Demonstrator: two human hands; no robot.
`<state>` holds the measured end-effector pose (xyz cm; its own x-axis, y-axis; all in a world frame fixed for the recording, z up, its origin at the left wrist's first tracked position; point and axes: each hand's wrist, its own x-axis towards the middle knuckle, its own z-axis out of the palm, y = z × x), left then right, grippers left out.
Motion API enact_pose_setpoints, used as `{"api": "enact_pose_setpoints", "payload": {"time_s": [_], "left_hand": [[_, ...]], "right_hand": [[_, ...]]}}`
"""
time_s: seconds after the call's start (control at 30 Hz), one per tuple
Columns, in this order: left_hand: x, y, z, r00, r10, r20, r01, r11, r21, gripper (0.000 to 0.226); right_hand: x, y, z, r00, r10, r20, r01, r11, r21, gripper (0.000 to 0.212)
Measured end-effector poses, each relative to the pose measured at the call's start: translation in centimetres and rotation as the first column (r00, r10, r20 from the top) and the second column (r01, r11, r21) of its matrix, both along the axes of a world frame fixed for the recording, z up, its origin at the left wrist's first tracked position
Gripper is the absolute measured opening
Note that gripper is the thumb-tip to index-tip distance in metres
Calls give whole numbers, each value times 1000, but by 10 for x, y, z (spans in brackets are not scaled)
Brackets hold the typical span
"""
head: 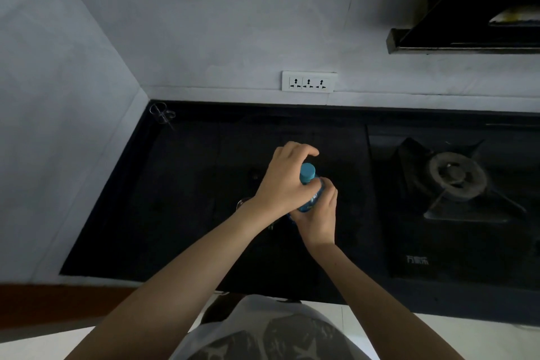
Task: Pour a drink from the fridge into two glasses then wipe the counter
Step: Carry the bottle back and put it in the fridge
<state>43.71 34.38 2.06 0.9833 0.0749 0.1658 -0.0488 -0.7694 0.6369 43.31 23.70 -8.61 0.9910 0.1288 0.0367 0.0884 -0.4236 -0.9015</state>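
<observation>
A blue drink bottle (311, 199) with a light blue cap (307, 174) is held tilted above the dark counter (181, 213). My right hand (318, 213) grips its body from below. My left hand (283, 181) curls around the cap from the left, with the fingers arched over it and the thumb hidden. A clear glass rim (243, 204) shows just left of my left wrist, mostly hidden by it. A second glass is not clearly visible on the dark surface.
A gas stove burner (455, 178) is set in the counter on the right, under a range hood (467, 38). A wall socket strip (308, 81) sits above the counter. A small clear glass object (162, 114) stands in the far left corner.
</observation>
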Motion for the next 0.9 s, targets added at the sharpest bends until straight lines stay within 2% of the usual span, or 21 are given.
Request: {"api": "enact_pose_setpoints", "payload": {"time_s": [0.1,0.17,0.27,0.33,0.4,0.47,0.57,0.63,0.7,0.8,0.9], "left_hand": [[2,0,1,995,77,56,-80,995,54,44],[3,0,4,999,33,38,-32,999,-11,38],[1,0,9,996,-58,-70,49,991,-125,46],[0,0,6,998,-37,-42,33,996,-87,50],[2,0,4,999,47,1,-47,999,0,54],[3,1,4,995,102,7,-103,994,22,54],[5,4,7,998,13,-56,-19,993,-112,38],[4,7,9,991,-77,-113,53,978,-202,40],[5,8,7,991,-89,-96,75,987,-139,46],[7,3,3,998,10,-69,-10,1000,-9,53],[7,2,2,998,48,-31,-48,999,-6,47]], "right_hand": [[0,1,2,1000,-11,12,11,1000,-7,87],[0,1,2,1000,-11,15,11,1000,-17,87],[0,0,3,1000,-2,-14,2,1000,0,88],[0,-1,2,1000,-1,-12,1,1000,11,89],[0,0,3,1000,-4,1,4,1000,-2,88],[0,0,4,1000,-12,24,13,1000,-23,87],[0,1,4,999,-19,34,21,999,-39,87],[0,1,3,999,-19,26,20,999,-37,88],[0,1,2,1000,-16,15,17,1000,-22,88],[1,1,3,1000,-21,17,21,999,-32,87],[0,0,4,999,-21,29,22,999,-40,86]]}}
